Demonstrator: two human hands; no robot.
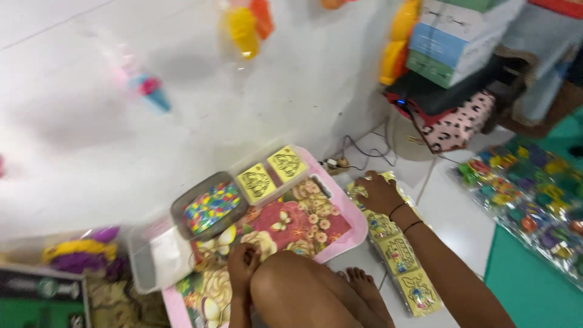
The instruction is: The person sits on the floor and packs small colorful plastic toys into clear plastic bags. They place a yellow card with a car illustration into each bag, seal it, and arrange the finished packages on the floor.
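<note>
1. The right hand (378, 192) lies palm down, fingers spread, on the far end of a strip of yellow packets (398, 252). It presses on the top packet; I cannot tell whether the fingers curl under its edge.
2. The strip lies on the white floor (449, 212) to the person's right, just beside the pink tray (355, 234). Its long axis runs from near the right foot (364, 285) away toward the wall, along the line of the right forearm.
3. The right hand is far nearer the strip than the left; the bent knee (297, 285) sits between the left hand and the strip.
4. The left hand (243, 264) is loosely clenched, resting on the tray's flowered surface beside the knee. It seems to hold nothing, though the fingers are partly hidden.
5. On the tray's far side stand two loose yellow packets (273, 173), side by side in a clear tray, and left of them a grey box of coloured beads (209, 206).
6. A clear tub (155, 258) with something white in it sits at the tray's left edge.
7. To the far right, bags of coloured toys (528, 194) lie on a green mat, well apart from both hands.
8. Stacked boxes (452, 36) and cables (358, 152) stand by the wall beyond the strip.
</note>
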